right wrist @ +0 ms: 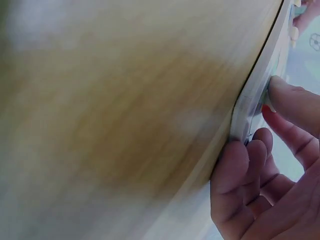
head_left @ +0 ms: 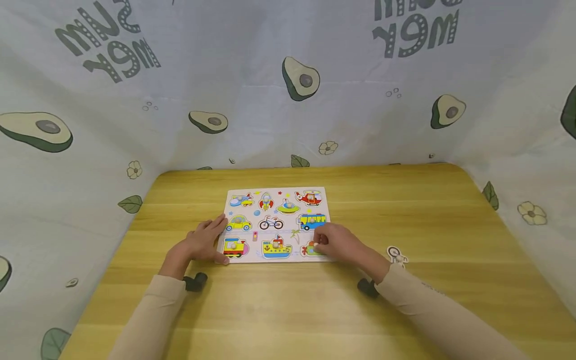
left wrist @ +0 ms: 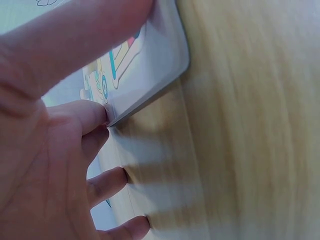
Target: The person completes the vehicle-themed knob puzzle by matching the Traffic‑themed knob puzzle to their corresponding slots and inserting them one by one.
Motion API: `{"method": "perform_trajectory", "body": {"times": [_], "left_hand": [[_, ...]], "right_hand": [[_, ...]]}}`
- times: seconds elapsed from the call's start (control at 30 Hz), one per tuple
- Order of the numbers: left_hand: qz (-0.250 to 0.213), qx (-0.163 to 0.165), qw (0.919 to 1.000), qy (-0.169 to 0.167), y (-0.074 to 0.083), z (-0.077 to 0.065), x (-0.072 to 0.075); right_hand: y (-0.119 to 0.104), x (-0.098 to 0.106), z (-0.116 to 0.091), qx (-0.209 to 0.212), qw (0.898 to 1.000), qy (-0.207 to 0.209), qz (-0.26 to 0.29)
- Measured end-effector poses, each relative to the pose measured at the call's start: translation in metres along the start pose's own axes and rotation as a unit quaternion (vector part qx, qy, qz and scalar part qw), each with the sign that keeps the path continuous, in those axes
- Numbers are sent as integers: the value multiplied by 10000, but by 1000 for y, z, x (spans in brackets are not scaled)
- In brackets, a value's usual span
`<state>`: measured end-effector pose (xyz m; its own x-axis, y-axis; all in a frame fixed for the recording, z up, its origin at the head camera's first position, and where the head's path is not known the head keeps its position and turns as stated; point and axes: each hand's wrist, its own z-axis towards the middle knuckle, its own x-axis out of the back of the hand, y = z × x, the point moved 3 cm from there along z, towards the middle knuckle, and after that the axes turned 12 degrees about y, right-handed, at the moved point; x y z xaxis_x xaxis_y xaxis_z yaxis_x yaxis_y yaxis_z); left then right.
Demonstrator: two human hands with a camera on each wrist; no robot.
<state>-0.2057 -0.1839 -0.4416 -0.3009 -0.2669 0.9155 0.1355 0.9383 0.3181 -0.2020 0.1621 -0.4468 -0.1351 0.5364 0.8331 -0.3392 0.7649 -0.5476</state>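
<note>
A white wooden puzzle board [head_left: 256, 235] lies on the table, bearing several vehicle pieces with knobs. My left hand [head_left: 206, 240] rests at its left edge. In the left wrist view the thumb [left wrist: 85, 40] lies across the front corner and the other fingers spread along the side. At the front right corner, my right hand [head_left: 336, 243] pinches a red-and-green puzzle piece [head_left: 308, 249], partly hidden by the fingers. Its other fingers bend against the board's edge in the right wrist view. The bicycle spot [head_left: 271, 223] in the board's middle shows no knob.
A loose bicycle piece [head_left: 395, 255] lies on the wooden table [head_left: 432, 210], right of the board and beside the right forearm. Behind the table hangs a pale cloth [head_left: 252, 60] printed with avocados.
</note>
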Motion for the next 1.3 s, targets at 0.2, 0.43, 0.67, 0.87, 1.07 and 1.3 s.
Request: {"method": "perform_trajectory", "body": {"times": [0.2, 0.43, 0.67, 0.87, 1.07, 1.3], "left_hand": [[-10, 18, 10000, -43, 0, 2, 2], [-6, -130, 9999, -14, 4, 8, 3], [26, -42, 9999, -110, 3, 7, 1], [49, -87, 9999, -15, -1, 6, 4], [1, -46, 10000, -61, -1, 5, 2], [-1, -65, 10000, -1, 0, 1, 1]], "right_hand": [[0, 2, 1, 107, 9999, 50, 67], [4, 0, -4, 162, 9995, 189, -192], [6, 3, -15, 271, 9993, 65, 234], [22, 30, -37, 114, 9984, 144, 529], [56, 73, -58, 237, 9995, 187, -55], [96, 110, -78, 471, 9959, 381, -671]]}}
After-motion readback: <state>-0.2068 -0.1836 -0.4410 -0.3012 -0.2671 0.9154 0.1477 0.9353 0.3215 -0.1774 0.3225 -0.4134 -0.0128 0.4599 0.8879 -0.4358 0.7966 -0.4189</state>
